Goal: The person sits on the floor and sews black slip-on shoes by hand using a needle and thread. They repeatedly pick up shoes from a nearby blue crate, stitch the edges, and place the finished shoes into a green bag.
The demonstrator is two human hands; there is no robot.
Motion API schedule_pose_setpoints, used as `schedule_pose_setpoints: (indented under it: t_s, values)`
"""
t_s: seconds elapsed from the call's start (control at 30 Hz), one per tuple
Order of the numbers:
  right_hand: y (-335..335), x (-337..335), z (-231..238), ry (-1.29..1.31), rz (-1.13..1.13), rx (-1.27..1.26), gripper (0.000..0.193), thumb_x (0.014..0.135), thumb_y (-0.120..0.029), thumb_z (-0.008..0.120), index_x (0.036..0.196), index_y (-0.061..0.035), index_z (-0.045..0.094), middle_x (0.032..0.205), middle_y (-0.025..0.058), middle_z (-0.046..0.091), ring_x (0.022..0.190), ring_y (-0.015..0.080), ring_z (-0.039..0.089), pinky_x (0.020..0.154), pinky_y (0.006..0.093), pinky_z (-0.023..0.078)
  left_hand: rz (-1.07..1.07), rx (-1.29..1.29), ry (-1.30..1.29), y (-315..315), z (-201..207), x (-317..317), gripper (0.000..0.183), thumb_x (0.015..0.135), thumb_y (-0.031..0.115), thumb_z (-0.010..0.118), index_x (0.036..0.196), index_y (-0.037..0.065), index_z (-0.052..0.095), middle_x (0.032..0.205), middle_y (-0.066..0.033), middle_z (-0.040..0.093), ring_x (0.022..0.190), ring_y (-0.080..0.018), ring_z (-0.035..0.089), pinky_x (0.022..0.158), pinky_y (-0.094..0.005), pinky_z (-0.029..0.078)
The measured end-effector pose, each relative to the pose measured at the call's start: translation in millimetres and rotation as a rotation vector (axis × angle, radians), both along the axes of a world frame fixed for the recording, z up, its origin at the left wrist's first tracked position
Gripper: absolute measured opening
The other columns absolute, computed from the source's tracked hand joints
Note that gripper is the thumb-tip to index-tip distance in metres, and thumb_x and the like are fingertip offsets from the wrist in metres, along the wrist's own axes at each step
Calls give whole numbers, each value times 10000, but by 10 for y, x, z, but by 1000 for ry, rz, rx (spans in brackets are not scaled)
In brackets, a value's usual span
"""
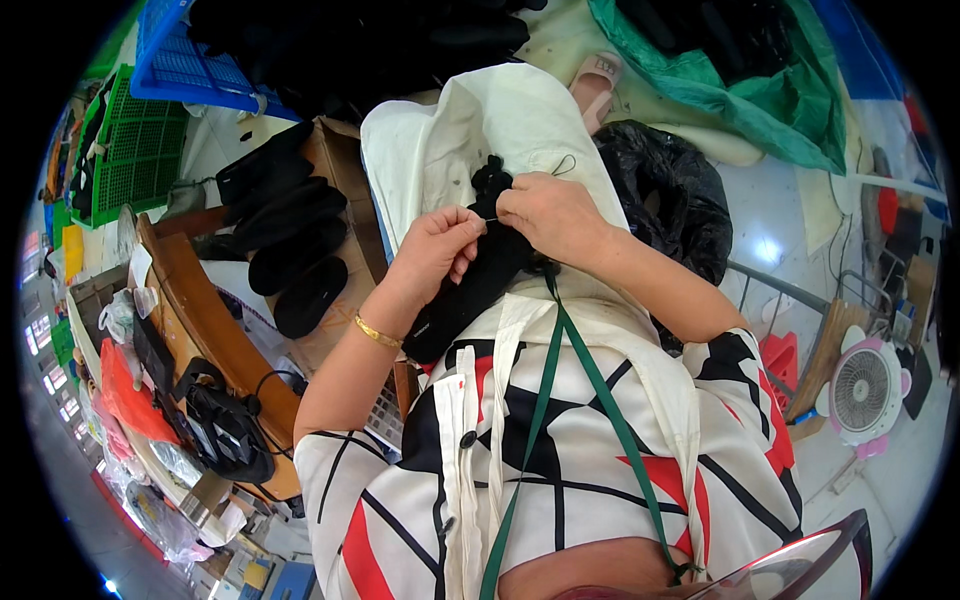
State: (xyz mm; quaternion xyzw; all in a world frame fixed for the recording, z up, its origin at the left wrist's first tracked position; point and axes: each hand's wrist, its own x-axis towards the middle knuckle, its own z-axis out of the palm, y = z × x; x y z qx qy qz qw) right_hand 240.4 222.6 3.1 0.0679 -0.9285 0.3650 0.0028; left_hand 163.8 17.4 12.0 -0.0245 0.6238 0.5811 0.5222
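My left hand [441, 246] and my right hand [556, 216] meet over my lap, fingers pinched close together. Between the fingertips runs a thin strand [490, 220], like a thread or needle; it is too fine to tell which. Under both hands a black sock-shaped cloth piece [465, 290] lies across my lap, its far end bunched beyond the fingers. A fine dark loop of thread [566, 164] stands out beside my right hand. The white apron cloth [530, 105] spreads beneath the black piece.
Several black sock-shaped pieces [312, 297] lie on a cardboard box [345, 165] at left, near a wooden bench [215, 330]. A black plastic bag [680, 195] sits to the right. Farther off are a blue crate [190, 65], a green sack [800, 130] and a fan [862, 390].
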Motion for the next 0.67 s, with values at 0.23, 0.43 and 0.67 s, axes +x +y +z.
schedule_pose_setpoints:
  t_s: [0.23,0.43,0.67]
  values:
    - [-90,-6,-63,-11,-13,-125,44,856,-160,654,875,-120,656,843,61,600,832,280,624,660,397,496,-47,-99,52,-32,-176,-6,144,957,197,657,976,55,659,739,5,637,567,-65,574,497,-198,456]
    - [-136,-64,-155,-226,-130,-591,153,954,-228,605,979,-78,615,882,37,642,713,191,644,597,327,490,-100,-170,169,5,-133,37,157,936,195,685,927,39,673,708,6,627,565,-55,558,496,-200,435]
    - [783,-77,-143,-306,-622,-1592,95,973,-140,569,898,-82,567,758,38,626,627,98,590,533,222,476,-40,-146,433,-72,-249,155,197,907,191,711,837,13,663,634,28,559,553,-44,481,512,-237,404]
